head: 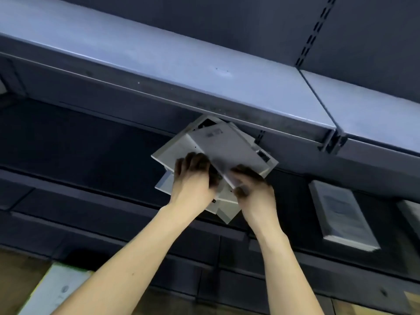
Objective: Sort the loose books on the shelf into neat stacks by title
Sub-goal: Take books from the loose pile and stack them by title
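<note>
Books [218, 155] in a loose, fanned pile lie on a dark shelf [102, 185], pulled toward its front edge and partly hidden at the back by the pale grey shelf above [181, 64]. The pile is skewed, each pale cover turned a different way, corners sticking out left, right and toward the person, so by this judgement the sorting of this pile has hardly begun.

Both bare arms reach up to it. The left hand [193, 176] lies on the left half of the pile, fingers curled over the covers, seemingly pinning the lower books so they do not slide; whether the thumb grips underneath cannot be told. The right hand [252, 185] has its fingers curled round the near edge of the top book [229, 148], which sits tilted across the others. That hold suggests the top book is being peeled away from the rest, likely to read its title or move it to its own stack. The covers look glossy, so books could slip off the front edge if the pile shifts.

Farther right on the same shelf, well apart, a squared stack of books [341, 214] sits neatly near the front edge, and another stack [411, 212] is cut off by the right border
</note>
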